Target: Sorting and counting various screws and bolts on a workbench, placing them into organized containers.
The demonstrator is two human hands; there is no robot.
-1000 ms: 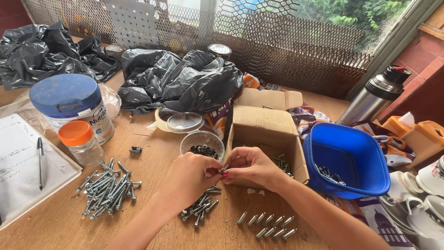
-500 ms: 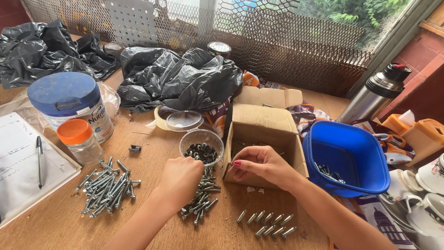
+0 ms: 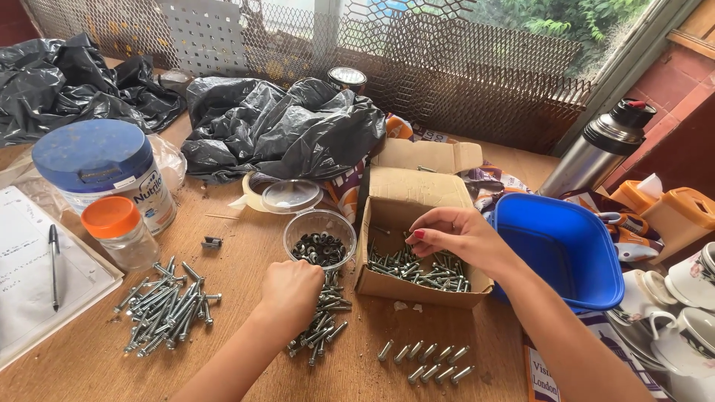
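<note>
Sorting hardware at a wooden table (image 3: pixel 246 246): the person's right hand (image 3: pixel 454 234) reaches into an open cardboard box (image 3: pixel 417 216) and hovers over the loose bolts (image 3: pixel 417 269) on its floor, fingers curled and pinched together just above them; whether a bolt is already between the fingertips cannot be told. Left hand (image 3: pixel 290 294) is a loose fist, knuckles up, resting on a small pile of bolts (image 3: pixel 322 327) right below a clear plastic cup of dark washers (image 3: pixel 319 248); what it grips, if anything, is hidden under the hand. A neat row of bolts (image 3: pixel 424 361) lies on the table in front of the box. A bigger heap of long screws (image 3: pixel 164 309) sits further left, near an orange-lidded jar (image 3: pixel 119 231) and a blue-lidded tin (image 3: pixel 100 167). A blue plastic tub (image 3: pixel 558 253) touches the box's right side.

Step judged: picking parts, one hand per source, for pairing. Next move likely needs a clean pinch on a single bolt, lifted clear of the tangle, then both hands brought together over the table.
</note>
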